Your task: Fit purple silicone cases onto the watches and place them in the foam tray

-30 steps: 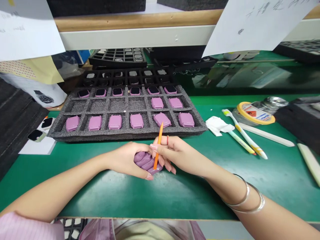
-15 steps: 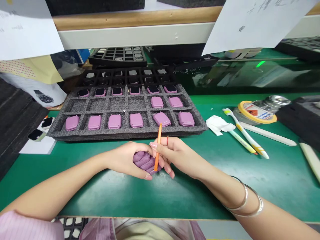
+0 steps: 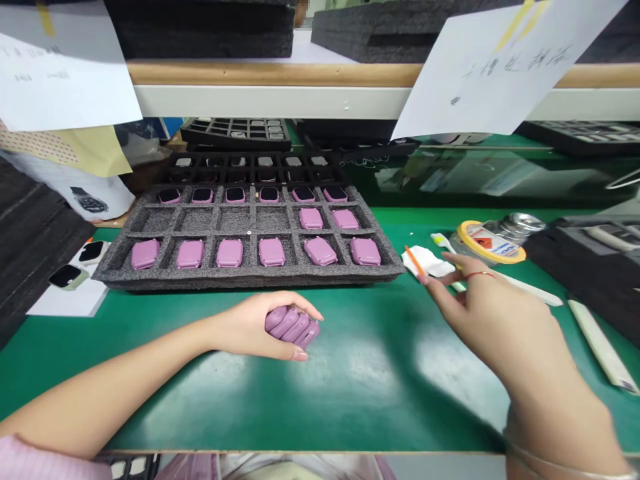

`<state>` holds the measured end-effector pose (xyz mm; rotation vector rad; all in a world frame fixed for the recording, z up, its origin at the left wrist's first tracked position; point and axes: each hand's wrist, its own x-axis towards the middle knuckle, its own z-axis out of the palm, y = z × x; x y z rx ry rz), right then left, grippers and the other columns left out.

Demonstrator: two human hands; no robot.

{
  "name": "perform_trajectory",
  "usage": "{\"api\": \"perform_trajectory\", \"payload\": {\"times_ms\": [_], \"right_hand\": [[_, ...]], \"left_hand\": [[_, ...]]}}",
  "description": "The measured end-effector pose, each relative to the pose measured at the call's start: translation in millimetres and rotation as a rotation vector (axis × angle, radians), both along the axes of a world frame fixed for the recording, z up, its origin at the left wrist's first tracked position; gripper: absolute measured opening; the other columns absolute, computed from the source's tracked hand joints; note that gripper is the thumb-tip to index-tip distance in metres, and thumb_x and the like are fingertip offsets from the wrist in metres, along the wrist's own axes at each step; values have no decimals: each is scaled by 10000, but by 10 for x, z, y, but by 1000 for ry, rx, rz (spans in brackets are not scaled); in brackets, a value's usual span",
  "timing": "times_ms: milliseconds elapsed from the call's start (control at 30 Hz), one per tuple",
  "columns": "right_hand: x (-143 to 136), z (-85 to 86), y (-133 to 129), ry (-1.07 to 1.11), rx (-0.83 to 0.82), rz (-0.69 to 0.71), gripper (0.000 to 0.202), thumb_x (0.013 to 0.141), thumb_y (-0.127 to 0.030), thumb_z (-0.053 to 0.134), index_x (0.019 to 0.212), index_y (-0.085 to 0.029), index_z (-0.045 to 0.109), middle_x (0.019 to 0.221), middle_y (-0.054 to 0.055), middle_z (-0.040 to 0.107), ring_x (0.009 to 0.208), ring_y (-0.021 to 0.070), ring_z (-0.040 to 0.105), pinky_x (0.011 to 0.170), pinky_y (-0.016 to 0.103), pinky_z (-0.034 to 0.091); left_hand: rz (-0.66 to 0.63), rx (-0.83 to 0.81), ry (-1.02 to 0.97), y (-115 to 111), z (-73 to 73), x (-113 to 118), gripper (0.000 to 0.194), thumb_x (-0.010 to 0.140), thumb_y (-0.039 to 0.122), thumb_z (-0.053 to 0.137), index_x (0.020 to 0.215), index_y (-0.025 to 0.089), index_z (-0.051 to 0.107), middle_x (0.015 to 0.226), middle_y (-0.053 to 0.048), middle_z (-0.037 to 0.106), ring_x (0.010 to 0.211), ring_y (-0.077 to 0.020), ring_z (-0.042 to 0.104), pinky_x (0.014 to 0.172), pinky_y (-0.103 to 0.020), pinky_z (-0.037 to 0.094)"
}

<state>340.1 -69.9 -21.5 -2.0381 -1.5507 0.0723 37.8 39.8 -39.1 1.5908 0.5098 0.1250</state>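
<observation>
My left hand (image 3: 245, 327) curls around a stack of several purple watch cases (image 3: 293, 325) just above the green bench. Over on the right, my right hand (image 3: 500, 320) has the lower end of a thin orange stick (image 3: 414, 259) at its thumb and fingertips. That stick lies across the white crumpled tissue (image 3: 437, 262). In front of both hands is a black foam tray (image 3: 250, 275) with more purple watch cases (image 3: 271, 252) in its compartments, some back up, others with dark screens showing.
Near my right hand are a toothbrush (image 3: 442, 241), a yellow-rimmed tub (image 3: 465, 233) and a pale bar (image 3: 600, 343). Two watches (image 3: 70, 277) rest on a white box at the left. A shelf (image 3: 300, 100) with hanging papers (image 3: 500, 73) crosses above the tray.
My right hand has moved away from the watch cases to the right, taking the orange stick to the tissue. The left hand still holds the stack, and the view has tilted up slightly.
</observation>
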Motion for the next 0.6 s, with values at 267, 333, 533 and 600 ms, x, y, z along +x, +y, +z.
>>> {"api": "perform_trajectory", "payload": {"times_ms": [267, 333, 533, 600], "right_hand": [[-1075, -95, -25, 148, 233, 805, 203, 941, -143, 633, 1098, -238, 718, 1042, 71, 756, 890, 195, 695, 755, 322, 588], [-1107, -149, 40, 194, 267, 811, 164, 945, -151, 634, 1027, -242, 743, 1007, 66, 752, 847, 183, 684, 733, 322, 587], [-985, 33, 81, 306, 253, 878, 159, 955, -159, 625, 1011, -254, 740, 926, 41, 746, 833, 169, 690, 739, 301, 587], [-985, 109, 26, 386, 329, 735, 150, 942, -165, 643, 974, -272, 742, 899, 35, 741, 837, 180, 698, 755, 313, 592]], "left_hand": [[20, 53, 9, -16, -2, -3, 449, 693, 262, 850, 1070, 209, 612, 942, 13, 649, 872, -159, 610, 809, -293, 492], [16, 63, 31, -14, 3, -4, 445, 682, 282, 859, 1041, 206, 606, 898, 29, 624, 829, -149, 583, 773, -282, 472], [17, 94, 9, -9, -15, -18, 448, 665, 292, 867, 1025, 211, 615, 911, 26, 643, 847, -163, 594, 801, -295, 470], [63, 103, -8, -47, -37, -12, 482, 656, 291, 872, 1054, 212, 612, 971, 6, 664, 888, -180, 614, 836, -312, 480]]}}
